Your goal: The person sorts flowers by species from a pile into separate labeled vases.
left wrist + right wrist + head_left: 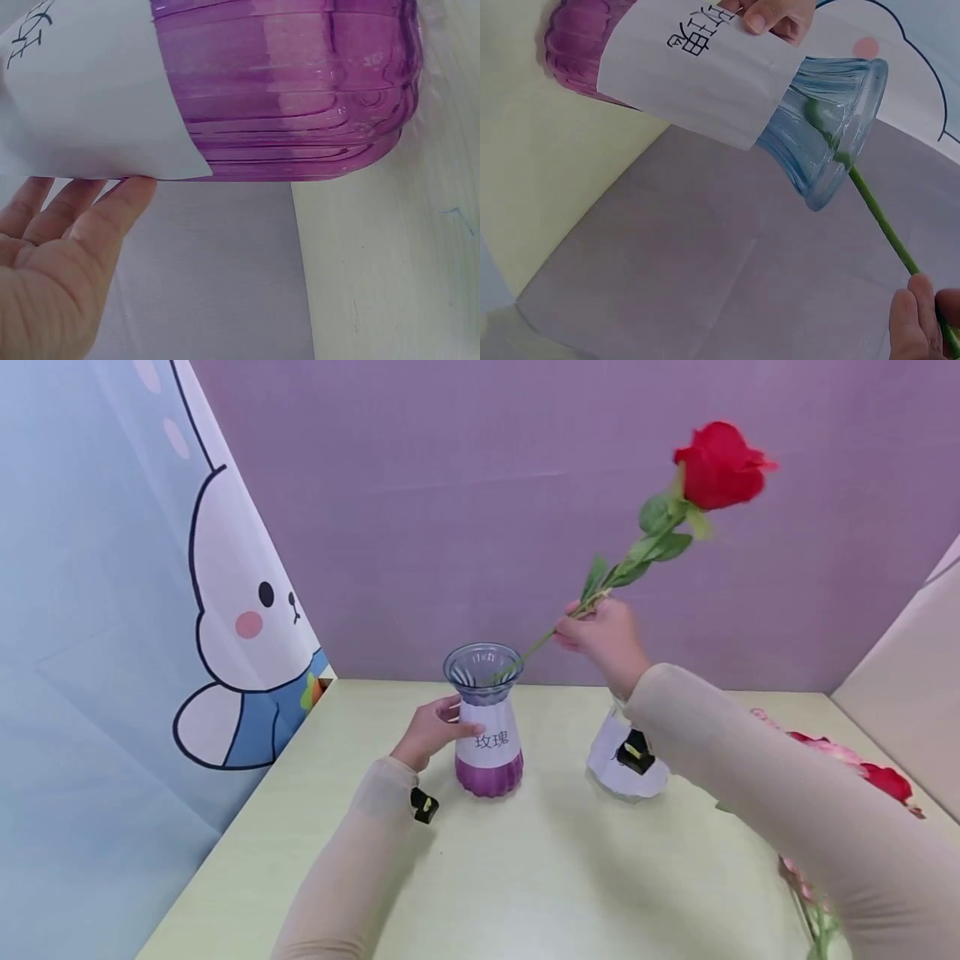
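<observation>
A red rose with green leaves slants up to the right in the head view. My right hand pinches its stem partway down. The stem's lower end is inside the mouth of a glass vase, blue at the rim and purple at the base, with a white paper label around its middle. My left hand holds the vase from the left, thumb on the label and fingers toward the back. In the left wrist view the fingers touch the label's edge. The vase stands upright on the table.
Right of the vase, a second labelled vase is partly hidden by my right forearm. More red and pink flowers lie at the table's right side. A purple backdrop rises behind the pale table, and a rabbit-printed cloth hangs left.
</observation>
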The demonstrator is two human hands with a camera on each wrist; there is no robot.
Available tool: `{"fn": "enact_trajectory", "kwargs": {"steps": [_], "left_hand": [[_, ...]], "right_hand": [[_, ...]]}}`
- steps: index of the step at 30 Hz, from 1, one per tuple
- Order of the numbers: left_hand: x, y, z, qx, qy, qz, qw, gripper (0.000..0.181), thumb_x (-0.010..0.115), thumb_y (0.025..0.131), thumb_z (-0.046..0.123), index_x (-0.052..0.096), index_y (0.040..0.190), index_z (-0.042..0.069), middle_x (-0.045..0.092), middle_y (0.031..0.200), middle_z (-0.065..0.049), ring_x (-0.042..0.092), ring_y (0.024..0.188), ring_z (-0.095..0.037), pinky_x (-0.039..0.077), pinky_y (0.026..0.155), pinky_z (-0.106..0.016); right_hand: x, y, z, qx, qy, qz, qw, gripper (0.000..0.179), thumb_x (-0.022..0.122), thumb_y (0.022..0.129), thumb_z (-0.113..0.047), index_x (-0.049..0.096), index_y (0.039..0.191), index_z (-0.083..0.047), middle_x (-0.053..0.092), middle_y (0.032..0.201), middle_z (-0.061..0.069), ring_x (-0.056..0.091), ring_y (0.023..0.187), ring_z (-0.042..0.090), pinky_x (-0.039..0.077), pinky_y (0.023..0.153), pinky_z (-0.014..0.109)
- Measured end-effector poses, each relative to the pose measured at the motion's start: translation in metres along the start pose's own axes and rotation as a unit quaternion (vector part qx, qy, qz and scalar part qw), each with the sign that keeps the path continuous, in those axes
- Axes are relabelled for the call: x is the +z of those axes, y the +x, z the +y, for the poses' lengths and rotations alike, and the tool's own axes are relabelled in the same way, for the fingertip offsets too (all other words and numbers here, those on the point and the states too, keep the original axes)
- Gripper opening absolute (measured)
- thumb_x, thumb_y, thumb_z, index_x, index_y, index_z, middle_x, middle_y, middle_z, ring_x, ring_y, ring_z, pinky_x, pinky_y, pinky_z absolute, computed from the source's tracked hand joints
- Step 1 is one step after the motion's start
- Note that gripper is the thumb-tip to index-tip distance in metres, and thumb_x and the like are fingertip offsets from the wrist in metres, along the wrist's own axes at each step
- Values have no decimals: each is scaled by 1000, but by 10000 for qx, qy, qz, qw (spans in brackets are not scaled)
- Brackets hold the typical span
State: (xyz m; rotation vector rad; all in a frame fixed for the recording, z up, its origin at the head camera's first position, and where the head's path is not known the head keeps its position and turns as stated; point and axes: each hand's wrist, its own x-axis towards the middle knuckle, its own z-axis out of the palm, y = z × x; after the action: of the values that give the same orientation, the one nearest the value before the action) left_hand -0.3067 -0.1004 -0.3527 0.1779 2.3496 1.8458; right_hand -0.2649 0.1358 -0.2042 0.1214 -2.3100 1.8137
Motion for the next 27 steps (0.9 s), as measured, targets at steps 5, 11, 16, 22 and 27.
{"fn": "enact_trajectory", "kwargs": {"steps": [5,11,16,22,27], "left_hand": [[4,-1,0,38,-45,-41,10000,73,80,77,11,45,141,2,50,139,-18,47,128,-33,38,106,-46],[3,-2,-1,-34,8,-26,10000,73,81,76,12,47,140,4,51,138,-16,48,127,-32,39,105,-47],[3,-2,0,12,24,-61,10000,74,81,76,14,46,141,5,50,139,-16,47,128,-32,38,105,-48],[2,-3,-2,-69,84,-91,9999,74,81,77,15,46,141,6,50,139,-16,47,128,-32,38,105,-49],[1,-3,-5,-40,73,-53,10000,72,80,77,14,47,141,6,51,139,-15,47,128,-33,38,105,-49]], "right_hand": [[13,8,-1,-105,-1274,-207,9916,23,58,87,-7,59,107,3,68,99,19,68,85,25,54,83,31],[28,9,-4,-261,-1649,-437,9850,20,57,86,-8,60,104,1,68,92,16,68,78,23,55,78,33],[31,10,-6,-280,-1669,-511,9842,20,56,87,-5,60,105,2,66,90,15,66,77,23,55,74,32],[36,5,6,77,-1563,-430,9867,20,58,87,-4,60,106,2,65,93,15,65,83,26,53,80,34],[45,1,14,108,-1542,-391,9872,19,56,88,-5,60,105,3,66,93,17,67,83,27,54,78,34]]}}
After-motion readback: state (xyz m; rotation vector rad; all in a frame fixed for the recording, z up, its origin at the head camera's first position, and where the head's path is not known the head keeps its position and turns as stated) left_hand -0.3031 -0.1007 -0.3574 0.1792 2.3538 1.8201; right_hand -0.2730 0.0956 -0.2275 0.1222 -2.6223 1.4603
